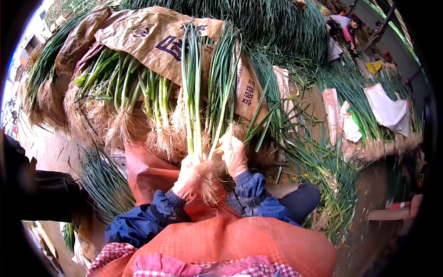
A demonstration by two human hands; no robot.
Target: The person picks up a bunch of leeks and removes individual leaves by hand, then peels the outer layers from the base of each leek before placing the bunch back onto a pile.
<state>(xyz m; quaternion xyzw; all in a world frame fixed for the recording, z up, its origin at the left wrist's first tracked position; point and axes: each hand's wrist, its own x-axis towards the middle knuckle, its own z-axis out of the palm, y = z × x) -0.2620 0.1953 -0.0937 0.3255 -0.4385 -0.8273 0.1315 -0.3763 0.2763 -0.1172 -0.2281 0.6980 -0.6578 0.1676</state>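
My left hand is wrapped round the white lower stems of several green onions, just above their roots. The pale, stringy roots hang below that fist, and the long green leaves point away from me. My right hand is closed at the base of the right-hand stalks, beside my left hand. Its fingertips pinch around a pale stem or outer layer; exactly which is partly hidden. Behind the held stalks lies a printed tan woven sack, draped over bundled green onions whose roots face me.
An orange apron covers my lap. Loose green leaves lie in a heap on the right. More onion bundles lie at the left, and rows with a white cloth at the right. Another person bends at the far right.
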